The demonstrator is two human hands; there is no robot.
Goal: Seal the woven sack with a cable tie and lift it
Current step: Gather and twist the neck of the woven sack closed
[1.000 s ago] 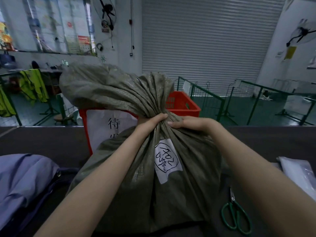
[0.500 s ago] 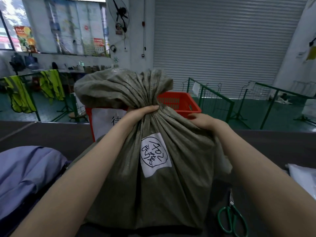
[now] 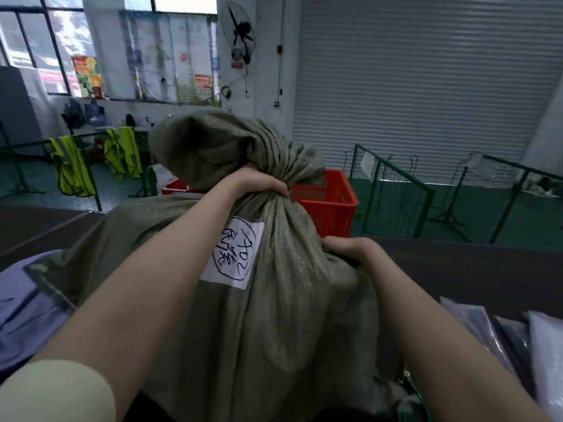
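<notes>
1. Across the lower half of the frame runs a dark, matte work surface [image 3: 475,269], flat and long, its far edge cutting the middle of the picture.
2. Upper right: a grey corrugated roller shutter [image 3: 426,80] fills the back wall; horizontal ribs, dull metal look.
3. Upper left: windows with posters [image 3: 88,76] stuck on them, a black wall fan [image 3: 240,35] on a white pillar.
4. Left middle: two fluorescent yellow vests [image 3: 73,170] hang limp on a green rail; floor is green.
5. Right middle: green metal barrier frames [image 3: 393,190] with wire mesh, thin tubular legs.
6. Centre: the woven sack [image 3: 289,315] stands on the surface, olive-grey, coarse weave with a faint sheen, heavily pleated toward the neck, loose top flopping to the upper left.
7. A white rectangular label [image 3: 233,252] with circled black handwriting is stuck on the sack's front, tilted.
8. Left hand [image 3: 259,182] is clenched round the gathered neck, fingers wrapped tight on the bunched fabric.
9. Right hand [image 3: 350,246] sits lower on the sack's right shoulder, fingers curled into the cloth, pinching a fold.
10. No cable tie can be made out at the neck; the hand covers it.
11. Behind the sack: a red plastic crate [image 3: 329,202], slotted lattice walls, rigid.
12. Lower left: soft lilac-blue fabric [image 3: 21,309], smooth, blurred.
13. Lower right: clear glossy plastic bags [image 3: 542,354] lying flat, and a sliver of something green [image 3: 422,400] beside the sack's base; too cut off to identify.
</notes>
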